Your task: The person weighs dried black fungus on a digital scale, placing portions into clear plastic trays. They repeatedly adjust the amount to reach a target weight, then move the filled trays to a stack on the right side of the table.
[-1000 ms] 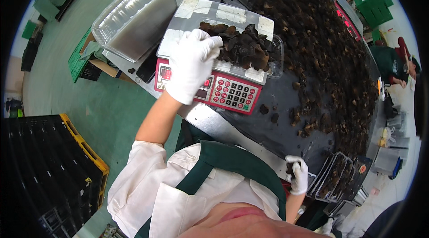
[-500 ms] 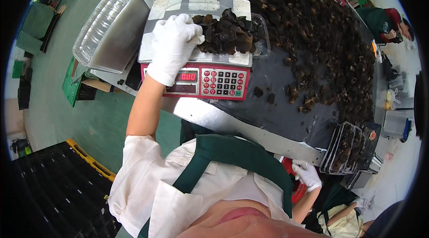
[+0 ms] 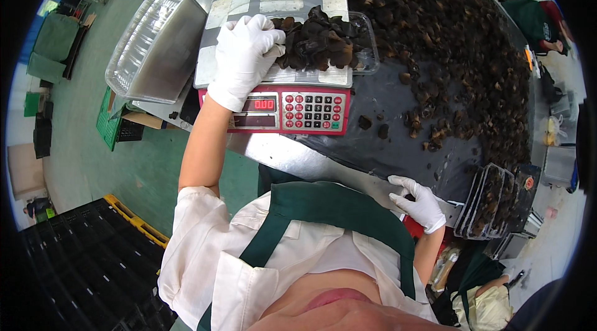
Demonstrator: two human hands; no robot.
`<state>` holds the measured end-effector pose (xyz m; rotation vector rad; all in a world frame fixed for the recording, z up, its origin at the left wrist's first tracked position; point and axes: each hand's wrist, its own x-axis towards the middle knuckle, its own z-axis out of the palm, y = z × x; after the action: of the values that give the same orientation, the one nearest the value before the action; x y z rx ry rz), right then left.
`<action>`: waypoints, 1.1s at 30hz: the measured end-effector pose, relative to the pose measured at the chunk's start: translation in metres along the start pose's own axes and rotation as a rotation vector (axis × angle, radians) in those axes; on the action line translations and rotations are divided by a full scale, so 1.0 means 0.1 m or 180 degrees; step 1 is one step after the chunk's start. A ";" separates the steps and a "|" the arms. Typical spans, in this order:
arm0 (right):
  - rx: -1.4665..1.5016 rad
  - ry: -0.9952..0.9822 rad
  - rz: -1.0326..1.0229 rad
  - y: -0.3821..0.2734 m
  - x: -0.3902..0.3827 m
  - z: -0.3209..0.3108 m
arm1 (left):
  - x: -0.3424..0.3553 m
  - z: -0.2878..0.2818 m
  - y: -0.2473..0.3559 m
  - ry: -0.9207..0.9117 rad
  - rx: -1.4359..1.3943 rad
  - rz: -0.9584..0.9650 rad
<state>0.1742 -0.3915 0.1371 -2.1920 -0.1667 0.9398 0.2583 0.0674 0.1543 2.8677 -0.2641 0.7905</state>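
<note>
Dark wood ear mushrooms (image 3: pixel 320 45) are heaped in a clear plastic tray (image 3: pixel 371 45). The tray lies on the pale plate of a red digital scale (image 3: pixel 256 121). My left hand (image 3: pixel 244 51), in a white glove, is closed at the tray's left end, fingers curled against rim and mushrooms; the fingertips are partly hidden. My right hand (image 3: pixel 418 203), gloved too, hovers by the table's metal front edge, thumb and fingers apart. Between them shows a small dark patch that I cannot make out.
Stacked clear trays (image 3: pixel 158 45) stand left of the scale. Loose wood ears (image 3: pixel 454 63) cover the dark table sheet at right and back. Filled trays (image 3: pixel 488 200) lean at the right corner. Black crates (image 3: pixel 87 262) are on the floor at left. A co-worker's green apron (image 3: pixel 528 23) appears at far right.
My right hand has risen from beside my waist to the table's front edge, and its fingers have spread. My left hand stays at the tray. The view has shifted slightly.
</note>
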 end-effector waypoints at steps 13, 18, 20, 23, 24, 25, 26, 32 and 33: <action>0.0128 -0.0021 -0.0875 -0.21 0.26 0.00 | -0.14 -0.09 -0.22 -0.0020 -0.3334 -0.1769; 0.0120 0.0064 -0.1184 -0.61 0.44 0.05 | -0.12 -0.26 -0.21 -0.0250 -0.3334 -0.1970; 0.0199 0.0140 -0.1363 -0.78 0.50 0.07 | -0.14 -0.30 -0.18 -0.0192 -0.3565 -0.2011; 0.0220 0.0343 -0.1788 -1.08 0.64 0.11 | -0.13 -0.39 -0.11 -0.0167 -0.3697 -0.1960; 0.0359 0.0448 -0.1903 -1.21 0.69 0.12 | -0.10 -0.44 -0.04 -0.0235 -0.3712 -0.1958; 0.0502 0.0571 -0.2016 -1.35 0.71 0.16 | -0.09 -0.48 0.04 -0.0314 -0.3731 -0.1941; 0.0475 0.0709 -0.2184 -1.45 0.76 0.20 | -0.08 -0.52 0.16 -0.0310 -0.3542 -0.1727; 0.0077 0.1070 -0.3118 -1.55 1.06 0.47 | -0.44 -0.32 0.81 -0.0902 -0.2917 -0.0901; 0.0309 0.0938 -0.2957 -1.41 1.10 0.48 | -0.41 -0.35 0.86 -0.0746 -0.2882 -0.0625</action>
<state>0.2439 -0.2203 0.1458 -1.8064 -0.8786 0.0985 0.1884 -0.0044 0.1715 2.0655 -0.2697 0.1949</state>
